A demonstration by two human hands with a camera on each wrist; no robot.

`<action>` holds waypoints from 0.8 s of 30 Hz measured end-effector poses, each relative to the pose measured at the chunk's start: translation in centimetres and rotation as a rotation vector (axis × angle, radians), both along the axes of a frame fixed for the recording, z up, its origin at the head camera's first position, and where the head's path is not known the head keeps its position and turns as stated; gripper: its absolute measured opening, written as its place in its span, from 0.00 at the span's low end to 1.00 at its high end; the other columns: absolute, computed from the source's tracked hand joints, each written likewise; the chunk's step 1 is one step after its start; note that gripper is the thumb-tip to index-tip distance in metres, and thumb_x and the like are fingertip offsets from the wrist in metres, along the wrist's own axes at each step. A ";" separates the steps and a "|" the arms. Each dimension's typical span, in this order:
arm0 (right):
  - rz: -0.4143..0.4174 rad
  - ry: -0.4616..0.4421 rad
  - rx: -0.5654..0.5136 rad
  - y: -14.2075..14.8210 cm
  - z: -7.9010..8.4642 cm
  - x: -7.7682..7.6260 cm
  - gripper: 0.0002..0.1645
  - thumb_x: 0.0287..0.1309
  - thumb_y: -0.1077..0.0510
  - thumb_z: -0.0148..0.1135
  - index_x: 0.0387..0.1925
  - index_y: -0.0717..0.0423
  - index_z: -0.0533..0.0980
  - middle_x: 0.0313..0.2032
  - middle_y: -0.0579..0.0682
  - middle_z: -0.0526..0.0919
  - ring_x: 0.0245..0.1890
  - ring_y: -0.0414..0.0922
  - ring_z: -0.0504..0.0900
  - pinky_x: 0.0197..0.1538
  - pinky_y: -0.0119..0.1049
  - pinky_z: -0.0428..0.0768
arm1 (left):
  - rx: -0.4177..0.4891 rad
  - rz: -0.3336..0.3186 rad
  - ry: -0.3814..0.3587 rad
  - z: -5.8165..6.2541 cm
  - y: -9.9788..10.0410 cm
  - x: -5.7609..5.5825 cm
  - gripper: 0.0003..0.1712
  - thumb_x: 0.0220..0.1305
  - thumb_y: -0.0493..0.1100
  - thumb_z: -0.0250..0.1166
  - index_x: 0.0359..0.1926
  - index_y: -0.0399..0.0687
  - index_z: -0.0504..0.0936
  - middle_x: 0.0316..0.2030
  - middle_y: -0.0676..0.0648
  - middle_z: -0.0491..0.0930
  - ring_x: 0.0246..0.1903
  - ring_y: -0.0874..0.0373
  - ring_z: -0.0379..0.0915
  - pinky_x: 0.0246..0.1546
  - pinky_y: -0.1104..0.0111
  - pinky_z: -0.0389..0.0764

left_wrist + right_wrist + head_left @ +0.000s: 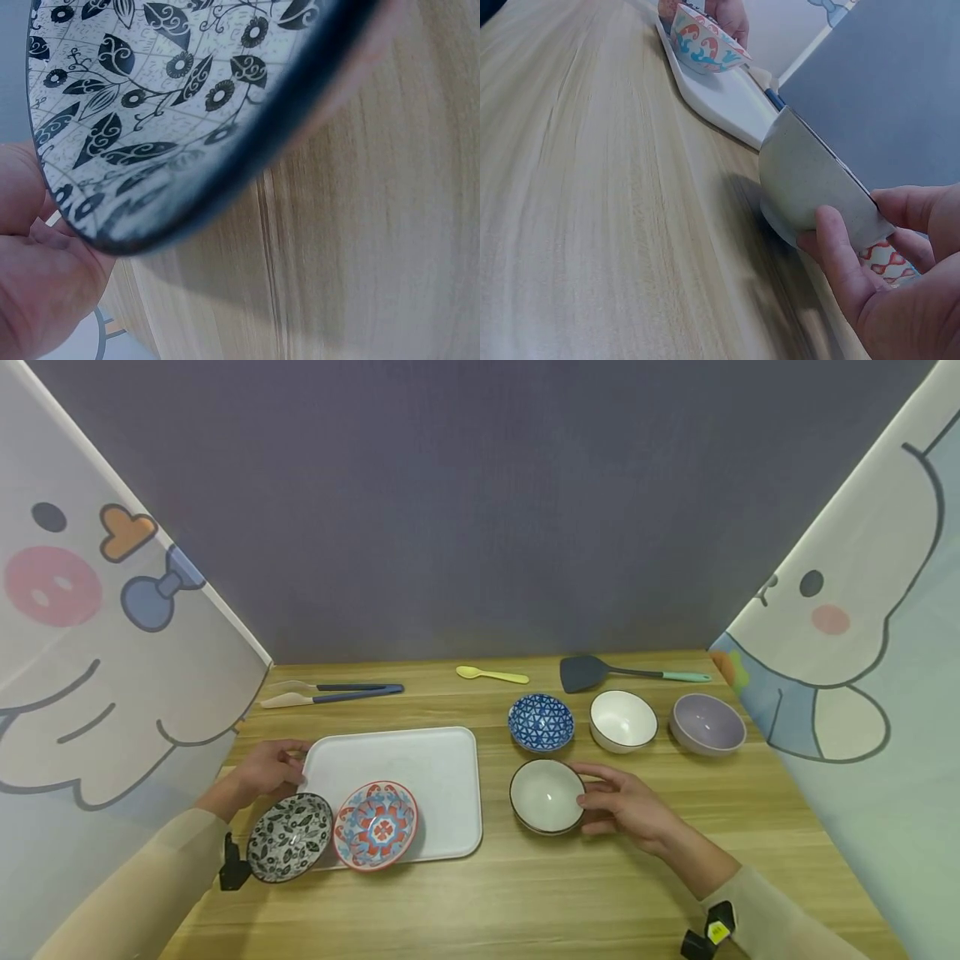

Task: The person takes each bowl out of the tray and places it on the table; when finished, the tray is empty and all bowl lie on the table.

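In the head view my left hand [262, 772] grips the left edge of a white tray [442, 752]. A black-and-white leaf-patterned bowl [291, 837] overlaps the tray's near left corner, close by my left wrist; its rim hides part of my left hand [49, 277] in the left wrist view. Beside it, a red-and-blue patterned bowl [377, 827] stands at the tray's near edge. Right of the tray, my right hand [622, 806] holds a cream dark-rimmed bowl [546, 797]. Seen from the right wrist, the thumb lies at this bowl's rim and fingers [832, 232] press its side.
Behind the cream bowl stand a blue-and-white bowl [542, 723], a white bowl [624, 721] and a purple bowl [707, 725]. Tongs [337, 693], a yellow spoon [491, 675] and a dark spatula [585, 674] lie along the back wall. Printed panels flank the table.
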State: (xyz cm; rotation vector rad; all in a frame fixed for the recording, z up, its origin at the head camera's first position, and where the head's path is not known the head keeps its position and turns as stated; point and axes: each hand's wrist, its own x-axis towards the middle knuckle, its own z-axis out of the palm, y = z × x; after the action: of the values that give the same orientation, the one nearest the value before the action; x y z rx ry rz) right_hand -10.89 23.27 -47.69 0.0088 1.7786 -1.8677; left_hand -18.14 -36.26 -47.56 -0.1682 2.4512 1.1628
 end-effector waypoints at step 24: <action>0.022 -0.011 -0.028 0.8 -1.7 0.4 0.43 0.70 0.58 0.63 0.79 0.56 0.56 0.65 0.62 0.75 0.48 0.53 0.87 0.45 0.50 0.89 | 0.022 -0.001 0.007 -0.2 -0.2 0.1 0.38 0.61 0.28 0.67 0.71 0.27 0.64 0.44 0.36 0.77 0.38 0.51 0.80 0.37 0.59 0.88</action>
State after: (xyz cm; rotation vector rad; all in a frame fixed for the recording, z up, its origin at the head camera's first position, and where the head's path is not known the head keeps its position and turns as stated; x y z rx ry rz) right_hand -10.53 24.05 -49.35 -0.0105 1.7383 -1.8733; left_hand -18.06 -36.42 -47.73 -0.1560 2.4437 1.1912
